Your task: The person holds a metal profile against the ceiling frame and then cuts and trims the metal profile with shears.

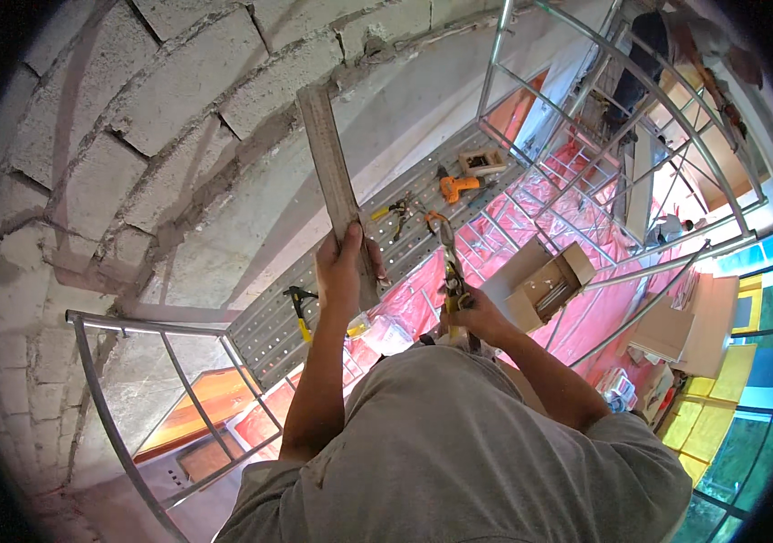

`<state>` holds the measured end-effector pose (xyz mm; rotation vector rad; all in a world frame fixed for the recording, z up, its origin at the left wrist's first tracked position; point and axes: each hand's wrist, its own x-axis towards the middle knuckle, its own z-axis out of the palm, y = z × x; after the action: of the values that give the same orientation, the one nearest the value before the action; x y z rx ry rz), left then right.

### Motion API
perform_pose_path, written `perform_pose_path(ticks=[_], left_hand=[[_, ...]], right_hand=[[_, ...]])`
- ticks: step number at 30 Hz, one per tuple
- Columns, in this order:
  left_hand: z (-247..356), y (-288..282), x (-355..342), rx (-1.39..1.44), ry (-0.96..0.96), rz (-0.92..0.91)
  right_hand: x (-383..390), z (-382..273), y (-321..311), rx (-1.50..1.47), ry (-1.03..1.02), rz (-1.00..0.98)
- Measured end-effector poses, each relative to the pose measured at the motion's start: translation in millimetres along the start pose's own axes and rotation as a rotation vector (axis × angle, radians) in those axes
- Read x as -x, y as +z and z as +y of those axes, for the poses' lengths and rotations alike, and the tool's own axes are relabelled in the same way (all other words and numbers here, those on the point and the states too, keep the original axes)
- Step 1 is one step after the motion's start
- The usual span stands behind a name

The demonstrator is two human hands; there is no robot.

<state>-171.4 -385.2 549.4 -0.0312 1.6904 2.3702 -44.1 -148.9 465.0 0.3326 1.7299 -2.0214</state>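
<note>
The long strip [332, 167] is looking matt, the left blocks [192, 77] rough; plastic sheeting [549, 213] is gleaming at right.

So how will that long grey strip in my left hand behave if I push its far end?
The long grey strip is probably stiff, since it looks straight though your left hand grips it near one end. It may swing or twist when pushed, because most of its length reaches beyond the grip. I can't tell whether its far end touches the wall.
</note>
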Motion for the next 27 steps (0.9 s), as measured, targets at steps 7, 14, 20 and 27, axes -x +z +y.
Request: perform_pose_path(ticks=[7,14,20,27], left_hand=[[9,16,13,-0.036,0.023,0.000],[21,15,19,-0.179,0.012,-0.016],[43,-12,25,-0.661,0.049,-0.123],[30,-28,31,-1.095,0.180,-0.165]], right_hand=[[-19,-32,18,0.371,-0.213,0.108],[15,-67,28,0.616,-0.248,0.127],[21,-78,-1,0.899,-0.286,0.166],[24,-78,-1,0.950,-0.291,0.116]])
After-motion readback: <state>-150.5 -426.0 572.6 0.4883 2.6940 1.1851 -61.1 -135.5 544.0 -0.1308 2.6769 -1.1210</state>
